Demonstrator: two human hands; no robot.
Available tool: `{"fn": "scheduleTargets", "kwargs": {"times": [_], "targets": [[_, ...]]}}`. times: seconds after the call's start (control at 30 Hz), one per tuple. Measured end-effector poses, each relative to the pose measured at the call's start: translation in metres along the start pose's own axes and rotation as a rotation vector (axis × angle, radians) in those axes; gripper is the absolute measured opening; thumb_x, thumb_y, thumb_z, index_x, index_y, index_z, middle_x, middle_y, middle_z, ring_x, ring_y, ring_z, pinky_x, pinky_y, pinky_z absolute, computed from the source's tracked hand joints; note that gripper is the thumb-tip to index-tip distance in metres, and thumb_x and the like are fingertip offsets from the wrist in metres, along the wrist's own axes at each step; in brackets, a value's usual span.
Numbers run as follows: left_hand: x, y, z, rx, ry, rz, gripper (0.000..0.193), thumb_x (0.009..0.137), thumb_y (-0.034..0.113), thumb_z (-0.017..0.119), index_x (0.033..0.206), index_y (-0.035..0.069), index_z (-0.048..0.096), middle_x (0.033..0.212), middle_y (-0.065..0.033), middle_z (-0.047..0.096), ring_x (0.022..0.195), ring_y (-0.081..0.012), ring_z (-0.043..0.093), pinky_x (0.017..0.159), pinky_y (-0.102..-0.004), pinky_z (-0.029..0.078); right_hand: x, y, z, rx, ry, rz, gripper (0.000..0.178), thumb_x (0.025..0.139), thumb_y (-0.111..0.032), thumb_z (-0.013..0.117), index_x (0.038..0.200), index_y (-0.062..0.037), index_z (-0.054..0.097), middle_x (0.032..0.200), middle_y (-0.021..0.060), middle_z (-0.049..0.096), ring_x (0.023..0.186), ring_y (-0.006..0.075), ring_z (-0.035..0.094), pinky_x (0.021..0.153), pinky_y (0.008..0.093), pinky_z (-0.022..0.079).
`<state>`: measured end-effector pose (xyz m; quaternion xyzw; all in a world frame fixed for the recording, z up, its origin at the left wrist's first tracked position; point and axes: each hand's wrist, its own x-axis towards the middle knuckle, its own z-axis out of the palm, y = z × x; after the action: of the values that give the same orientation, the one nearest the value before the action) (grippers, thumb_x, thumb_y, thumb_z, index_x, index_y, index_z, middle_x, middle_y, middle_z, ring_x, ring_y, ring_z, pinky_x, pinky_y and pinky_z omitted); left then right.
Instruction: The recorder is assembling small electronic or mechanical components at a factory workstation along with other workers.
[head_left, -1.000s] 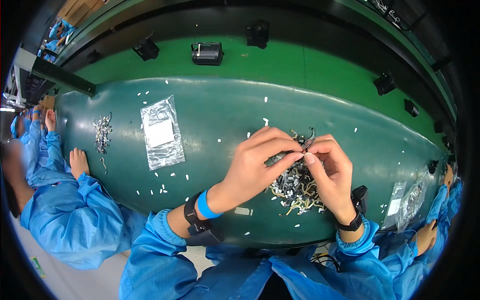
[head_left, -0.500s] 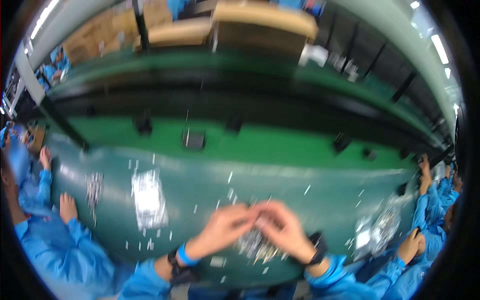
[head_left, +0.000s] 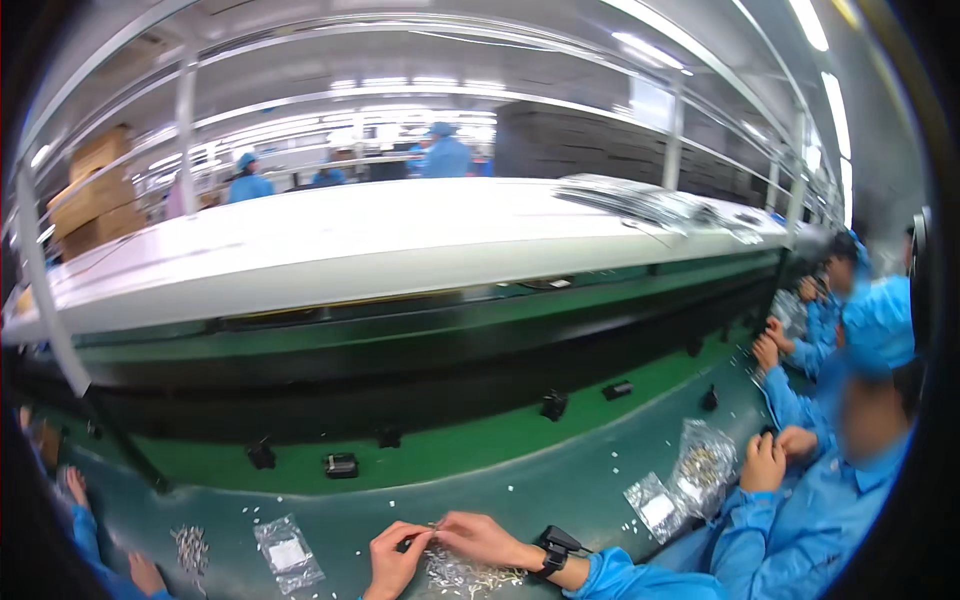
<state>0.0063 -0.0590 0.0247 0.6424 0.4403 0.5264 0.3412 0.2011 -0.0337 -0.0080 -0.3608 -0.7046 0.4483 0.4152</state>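
Head view: small parts (head_left: 462, 578) lie heaped on the green desk (head_left: 350, 512) beside the left hand (head_left: 393, 563) and right hand (head_left: 485, 540), fingers together at their tips, grip contents indistinct; beyond, a white table (head_left: 300, 235) stretches beneath ceiling lights (head_left: 838, 118).

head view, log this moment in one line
left hand, right hand: fingertips close together; grip: unclear; small-parts pile: nearby on green table; clear bag: left of hands

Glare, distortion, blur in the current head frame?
Head view: far edge of the green tabletop bows, fisheye distortion; ceiling tube lights look blown out; dark vignette around the rim; pile of small parts by the right hand too soft to separate pieces.
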Motion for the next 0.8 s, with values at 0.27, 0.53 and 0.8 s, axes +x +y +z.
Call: {"fn": "scheduleTargets", "kwargs": {"times": [0.27, 0.53, 0.8], "targets": [[0.002, 0.025, 0.007, 0.128, 0.081, 0.044, 0.005, 0.091, -0.001, 0.071, 0.096, -0.002, 0.071, 0.093, -0.0124, 0.069, 0.087, -0.0253, 0.068, 0.077, -0.0336, 0.054, 0.004, -0.008, -0.005, 0.003, 0.015, -0.118, 0.021, 0.104, -0.020, 0.063, 0.106, 0.0016, 0.061, 0.095, 0.0108, 0.067, 0.084, 0.0192, 0.065, 0.076, 0.0334, 0.053], [0.001, 0.009, 0.007, 0.334, -0.009, 0.278, 0.009, 0.090, 0.000, 0.073, 0.099, 0.000, 0.072, 0.096, -0.0145, 0.070, 0.087, -0.0317, 0.069, 0.078, -0.0385, 0.056, 0.000, -0.006, 0.002, 0.029, 0.101, -0.133, 0.020, 0.104, -0.018, 0.062, 0.104, 0.0018, 0.057, 0.091, 0.0102, 0.064, 0.079, 0.0195, 0.061, 0.072, 0.0328, 0.051], [-0.001, -0.018, 0.009, 0.387, 0.052, 0.342, 0.015, 0.082, -0.007, 0.073, 0.097, -0.004, 0.074, 0.092, -0.0156, 0.070, 0.083, -0.0321, 0.066, 0.076, -0.0405, 0.052, 0.001, -0.005, 0.008, -0.050, 0.119, -0.184, 0.016, 0.101, -0.013, 0.062, 0.099, 0.0020, 0.056, 0.089, 0.0120, 0.061, 0.074, 0.0250, 0.062, 0.065, 0.0368, 0.050]]}}
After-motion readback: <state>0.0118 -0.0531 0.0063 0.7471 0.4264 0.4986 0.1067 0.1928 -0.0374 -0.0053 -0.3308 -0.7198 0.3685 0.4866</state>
